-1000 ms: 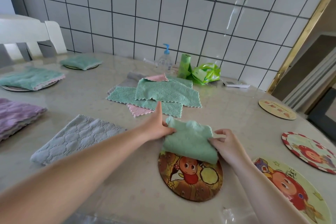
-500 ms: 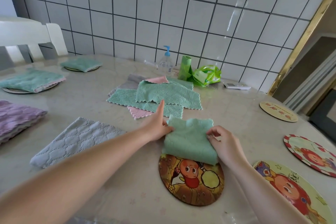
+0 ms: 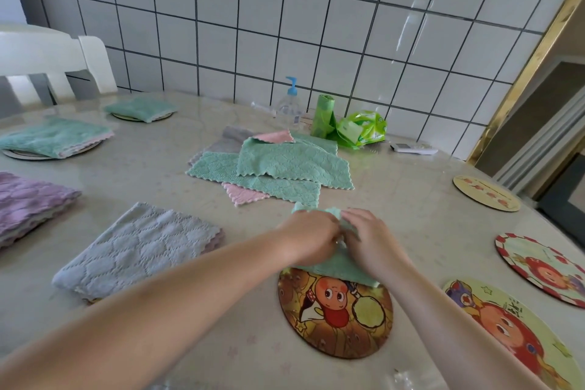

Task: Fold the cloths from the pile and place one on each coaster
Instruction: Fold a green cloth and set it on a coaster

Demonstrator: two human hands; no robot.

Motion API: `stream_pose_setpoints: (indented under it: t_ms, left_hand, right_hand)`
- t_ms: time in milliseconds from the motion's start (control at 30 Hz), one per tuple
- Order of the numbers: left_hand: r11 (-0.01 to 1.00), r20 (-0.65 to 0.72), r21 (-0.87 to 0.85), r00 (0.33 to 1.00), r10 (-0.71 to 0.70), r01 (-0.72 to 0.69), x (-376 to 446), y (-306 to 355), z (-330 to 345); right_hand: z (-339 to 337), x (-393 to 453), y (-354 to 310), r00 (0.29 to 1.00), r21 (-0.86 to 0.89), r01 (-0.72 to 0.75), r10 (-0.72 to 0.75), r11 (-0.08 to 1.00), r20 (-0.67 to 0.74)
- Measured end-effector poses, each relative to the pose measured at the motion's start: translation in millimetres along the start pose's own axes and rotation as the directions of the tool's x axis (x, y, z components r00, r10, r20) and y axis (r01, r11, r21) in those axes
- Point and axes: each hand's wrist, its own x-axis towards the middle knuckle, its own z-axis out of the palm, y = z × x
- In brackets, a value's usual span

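Lying at far left are a purple cloth [image 3: 30,203] and a grey cloth [image 3: 139,247], folded flat on the table [image 3: 411,215]. Behind the hands sits the pile [image 3: 272,168]. The left hand [image 3: 308,237] and right hand [image 3: 368,241] meet, both pinching the green cloth [image 3: 340,267], which overlaps the far edge of the brown coaster [image 3: 335,313]. Three bare coasters [image 3: 544,269] lie right.
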Motion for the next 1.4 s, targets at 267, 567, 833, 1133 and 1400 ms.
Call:
stream_pose_setpoints:
  t_ms: [267, 567, 833, 1133, 1400]
  left_hand:
    - [1.000, 0.171, 0.010, 0.985, -0.020, 0.018, -2.7, -16.5, 15.8]
    - [0.967, 0.227, 0.008, 0.942, -0.248, 0.253, -4.1, -43.7, 8.6]
    - [0.914, -0.003, -0.295, 0.957, -0.291, 0.277, -39.7, -65.8, -11.0]
    - [0.824, -0.004, -0.518, 0.963, -0.270, 0.229, -34.7, -38.7, 2.2]
    - [0.695, -0.065, -0.698, 0.951, -0.303, 0.174, -42.5, -17.5, -17.8]
  right_hand:
    - [16.3, -8.3, 8.9, 0.961, -0.121, -0.086, 0.114, 0.989, 0.253]
    - [7.4, -19.7, 10.3, 0.930, -0.210, -0.166, 0.223, 0.964, 0.290]
    - [-14.8, -28.5, 41.4, 0.963, 0.019, -0.246, 0.242, 0.969, 0.120]
    - [-1.0, -17.6, 27.2, 0.989, 0.195, -0.132, 0.117, 0.972, 0.084]
    - [-15.9, -32.4, 23.6, 0.982, 0.487, -0.151, 0.188, 0.860, -0.030]
